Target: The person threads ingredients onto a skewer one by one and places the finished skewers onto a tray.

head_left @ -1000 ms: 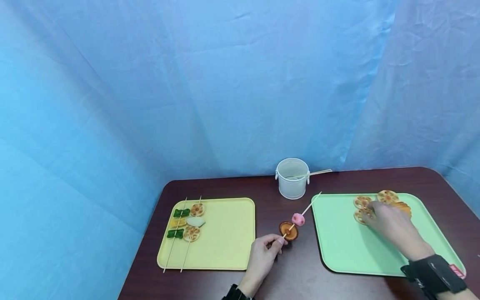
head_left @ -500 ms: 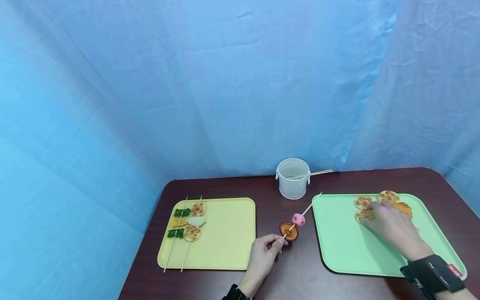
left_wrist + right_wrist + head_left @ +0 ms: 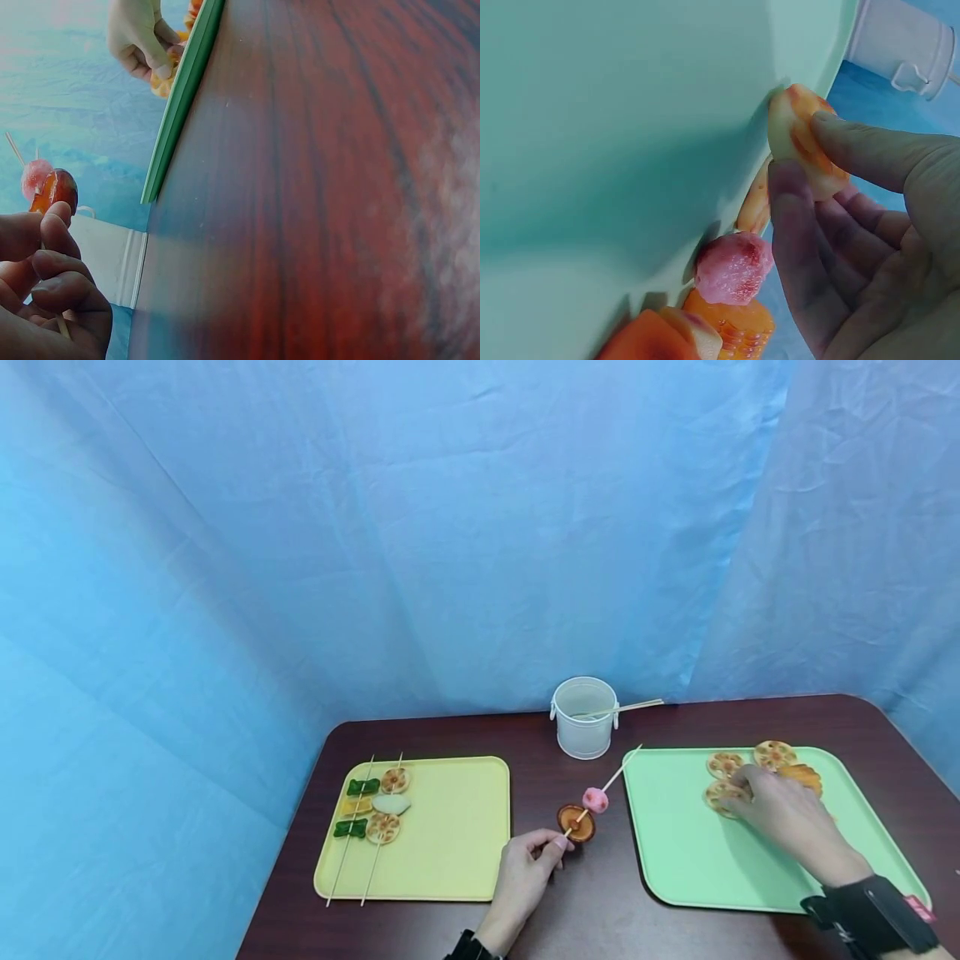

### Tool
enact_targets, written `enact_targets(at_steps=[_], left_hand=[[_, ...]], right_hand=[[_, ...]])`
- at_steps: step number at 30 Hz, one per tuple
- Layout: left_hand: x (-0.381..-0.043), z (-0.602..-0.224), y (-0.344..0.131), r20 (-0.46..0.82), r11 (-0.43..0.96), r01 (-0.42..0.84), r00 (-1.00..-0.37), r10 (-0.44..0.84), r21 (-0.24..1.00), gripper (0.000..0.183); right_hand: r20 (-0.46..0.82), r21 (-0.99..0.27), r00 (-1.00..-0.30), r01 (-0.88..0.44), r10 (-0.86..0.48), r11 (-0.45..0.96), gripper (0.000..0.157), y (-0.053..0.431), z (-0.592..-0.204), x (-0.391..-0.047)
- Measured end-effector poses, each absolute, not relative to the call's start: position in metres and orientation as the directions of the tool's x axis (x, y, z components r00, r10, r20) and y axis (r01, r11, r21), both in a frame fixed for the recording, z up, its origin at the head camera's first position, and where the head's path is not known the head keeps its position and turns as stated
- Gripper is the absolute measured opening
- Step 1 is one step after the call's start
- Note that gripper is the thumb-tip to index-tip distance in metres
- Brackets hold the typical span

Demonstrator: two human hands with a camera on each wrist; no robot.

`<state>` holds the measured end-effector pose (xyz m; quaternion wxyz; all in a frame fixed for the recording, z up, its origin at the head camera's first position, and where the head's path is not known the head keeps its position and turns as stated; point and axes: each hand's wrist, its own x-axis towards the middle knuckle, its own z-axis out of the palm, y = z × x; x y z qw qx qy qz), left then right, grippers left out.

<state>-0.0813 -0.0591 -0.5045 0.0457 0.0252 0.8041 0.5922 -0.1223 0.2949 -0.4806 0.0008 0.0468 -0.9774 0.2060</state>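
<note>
My left hand point(image 3: 521, 872) pinches the lower end of a wooden skewer point(image 3: 622, 767) over the table between the two trays. Threaded on that skewer are a brown mushroom cap point(image 3: 577, 823), close to the fingertips, and a pink ball point(image 3: 596, 800) above it. On the right, my right hand point(image 3: 787, 818) pinches a toy lotus root slice point(image 3: 802, 135) between thumb and fingers at the green tray point(image 3: 675, 860). In the right wrist view the slice stands edge-on to the tray. Beside it lie another pink ball point(image 3: 733, 268) and an orange ridged piece point(image 3: 739, 326).
A yellow tray point(image 3: 457, 835) at left bears two loaded skewers with green pieces point(image 3: 350, 828), lotus slices point(image 3: 383, 828) and a white piece point(image 3: 392, 803). Behind stands a white bucket point(image 3: 583, 735) with thin sticks point(image 3: 637, 705) leaning out. Two more lotus slices point(image 3: 775, 755) lie on the green tray.
The right thumb and fingers have closed on the near lotus root slice, which has shifted slightly left and toward the near side. The left hand and its skewer stay put.
</note>
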Motion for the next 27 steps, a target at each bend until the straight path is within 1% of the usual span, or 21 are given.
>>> enact_targets(at_steps=[4,10,15,22,27], left_hand=[[-0.081,-0.505,-0.059,-0.044,0.301,-0.014,-0.995,0.094,0.953,0.015],[-0.081,-0.505,-0.059,-0.045,0.302,-0.015,-0.995,0.092,0.953,0.015],[-0.081,-0.505,-0.059,-0.039,0.302,-0.010,-0.995,0.091,0.953,0.015],[-0.081,-0.505,-0.057,-0.053,0.293,-0.025,-0.995,0.088,0.956,0.015],[-0.080,-0.505,-0.057,-0.046,0.287,-0.019,-0.995,0.086,0.958,0.014]], right_hand=[[0.011,-0.412,-0.996,-0.086,-0.089,0.907,0.024,0.294,-0.478,-0.121],[0.005,-0.445,-0.997,-0.071,-0.076,0.893,0.033,0.292,-0.473,-0.121],[0.042,-0.466,-0.997,-0.070,-0.057,0.882,0.036,0.287,-0.468,-0.122],[0.071,-0.525,-0.997,-0.038,0.000,0.850,0.056,0.279,-0.464,-0.125],[0.119,-0.584,-0.992,-0.028,0.052,0.811,0.055,0.271,-0.463,-0.126]])
